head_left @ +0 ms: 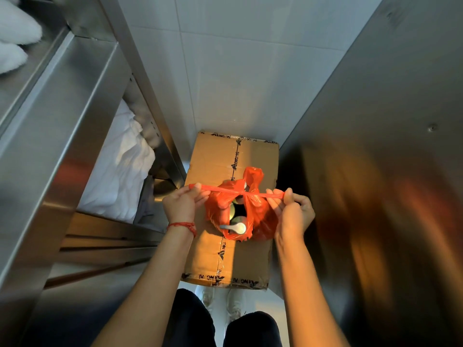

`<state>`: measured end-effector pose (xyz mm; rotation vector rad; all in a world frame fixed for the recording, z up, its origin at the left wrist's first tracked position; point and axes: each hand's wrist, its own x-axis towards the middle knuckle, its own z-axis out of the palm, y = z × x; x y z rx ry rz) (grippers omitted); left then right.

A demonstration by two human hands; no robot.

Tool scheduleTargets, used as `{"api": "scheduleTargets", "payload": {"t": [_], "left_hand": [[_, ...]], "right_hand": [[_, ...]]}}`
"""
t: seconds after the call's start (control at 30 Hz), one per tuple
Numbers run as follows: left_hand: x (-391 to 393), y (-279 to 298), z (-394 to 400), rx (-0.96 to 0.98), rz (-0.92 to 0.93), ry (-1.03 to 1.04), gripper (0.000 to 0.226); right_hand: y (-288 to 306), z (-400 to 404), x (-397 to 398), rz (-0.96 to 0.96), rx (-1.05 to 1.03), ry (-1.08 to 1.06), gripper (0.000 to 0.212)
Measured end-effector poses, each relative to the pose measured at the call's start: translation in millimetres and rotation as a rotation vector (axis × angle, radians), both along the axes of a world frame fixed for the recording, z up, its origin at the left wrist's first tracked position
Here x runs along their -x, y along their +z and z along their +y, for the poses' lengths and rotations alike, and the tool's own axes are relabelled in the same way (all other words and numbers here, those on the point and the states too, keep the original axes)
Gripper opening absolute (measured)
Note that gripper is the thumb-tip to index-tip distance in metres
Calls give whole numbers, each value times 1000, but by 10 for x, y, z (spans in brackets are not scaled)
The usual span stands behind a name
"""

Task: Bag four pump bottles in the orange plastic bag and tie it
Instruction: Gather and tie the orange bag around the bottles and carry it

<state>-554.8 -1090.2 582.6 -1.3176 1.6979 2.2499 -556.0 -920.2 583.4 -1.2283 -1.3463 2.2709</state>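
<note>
The orange plastic bag [260, 216] stands on a taped cardboard box [220, 159]. Through its open top I see pump bottles, one with a silver pump head [234, 227]; how many are inside I cannot tell. Two bag handles are crossed over the opening and stretched sideways into a taut strip. My left hand [181, 205] pinches the left handle end. My right hand [292, 211] pinches the right handle end. A third flap of the bag sticks up behind the crossing.
A steel rack [75, 108] with white towels [120, 166] stands close on the left. A steel cabinet wall [375, 146] closes in the right side. A tiled wall [238, 58] is behind the box. My legs and shoes are below the box's near edge.
</note>
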Motion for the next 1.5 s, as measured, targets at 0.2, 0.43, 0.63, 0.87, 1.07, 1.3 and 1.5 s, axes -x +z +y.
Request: {"api": "scheduleTargets", "payload": {"t": [0.2, 0.43, 0.63, 0.87, 1.07, 1.3, 1.5], "left_hand": [[38, -3, -13, -1, 2, 29, 26], [58, 87, -86, 191, 169, -200, 10], [232, 303, 115, 238, 420, -426, 9], [417, 367, 444, 258, 479, -682, 23], [449, 409, 485, 251, 494, -776, 21], [418, 438, 537, 255, 454, -668, 14], [333, 526, 557, 159, 400, -655, 13]], "right_hand": [[-23, 17, 8, 20, 19, -10, 22], [68, 76, -22, 157, -170, 199, 22], [293, -19, 69, 254, -532, 471, 13], [420, -85, 180, 305, -629, 556, 7], [432, -12, 239, 295, -599, 557, 3], [289, 41, 172, 309, -299, 664, 30], [182, 3, 25, 273, -486, 859, 20]]}}
